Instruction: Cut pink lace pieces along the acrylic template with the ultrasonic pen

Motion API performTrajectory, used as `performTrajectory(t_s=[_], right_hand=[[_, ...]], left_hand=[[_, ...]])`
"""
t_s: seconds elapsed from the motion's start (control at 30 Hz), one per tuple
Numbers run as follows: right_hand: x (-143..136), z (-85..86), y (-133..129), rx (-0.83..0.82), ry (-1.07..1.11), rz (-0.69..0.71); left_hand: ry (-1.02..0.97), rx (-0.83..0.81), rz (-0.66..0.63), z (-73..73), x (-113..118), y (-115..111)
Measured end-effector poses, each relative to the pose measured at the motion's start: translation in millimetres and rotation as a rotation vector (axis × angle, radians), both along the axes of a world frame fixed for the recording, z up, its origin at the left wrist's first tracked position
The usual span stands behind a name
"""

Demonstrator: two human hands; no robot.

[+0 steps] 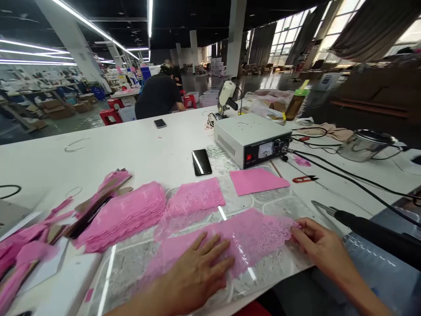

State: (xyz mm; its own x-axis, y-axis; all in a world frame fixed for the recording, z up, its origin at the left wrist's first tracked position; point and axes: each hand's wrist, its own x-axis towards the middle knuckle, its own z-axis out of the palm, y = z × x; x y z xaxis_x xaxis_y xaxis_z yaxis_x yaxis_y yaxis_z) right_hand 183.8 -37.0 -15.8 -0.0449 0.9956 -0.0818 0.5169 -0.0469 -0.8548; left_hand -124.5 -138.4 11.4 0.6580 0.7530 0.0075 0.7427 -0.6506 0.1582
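A sheer pink lace piece (pixel 250 235) is spread over the clear-covered grey mat (pixel 128 263). My left hand (pixel 200 272) lies on its left part with the fingers apart. At the lace's right end, my right hand (pixel 319 243) pinches the edge between thumb and fingers. Behind it sit a smaller stack of pink lace pieces (pixel 197 193), a thick stack of pink lace pieces (pixel 131 213) to the left, and a flat pink piece (pixel 258 181) to the right.
A hot-tip tool (pixel 371 232) with a black handle juts in from the right. Beyond the mat are a power box (pixel 253 136), red snips (pixel 304 179), a phone (pixel 201 162), and a glass pot (pixel 365 145). A person in black (pixel 158 94) bends over across the table.
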Motion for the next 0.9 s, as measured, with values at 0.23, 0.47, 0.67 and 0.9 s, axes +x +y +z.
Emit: performTrajectory(t_s=[0.23,0.47,0.67,0.9], right_hand=[[14.4,-3.5,0.5,0.072,-0.305,0.020],[25.5,-9.6,5.3,0.084,-0.489,0.021],[8.0,9.5,25.2,0.218,-0.395,0.112],[-46.2,21.2,99.4,0.302,-0.359,0.310]], left_hand=[[0.047,0.005,-0.074,6.1,3.9,9.6],[-0.032,0.012,-0.051,4.0,2.2,6.4],[-0.151,0.141,0.235,-1.0,-22.0,29.2],[-0.165,0.113,0.453,9.7,-53.7,74.6]])
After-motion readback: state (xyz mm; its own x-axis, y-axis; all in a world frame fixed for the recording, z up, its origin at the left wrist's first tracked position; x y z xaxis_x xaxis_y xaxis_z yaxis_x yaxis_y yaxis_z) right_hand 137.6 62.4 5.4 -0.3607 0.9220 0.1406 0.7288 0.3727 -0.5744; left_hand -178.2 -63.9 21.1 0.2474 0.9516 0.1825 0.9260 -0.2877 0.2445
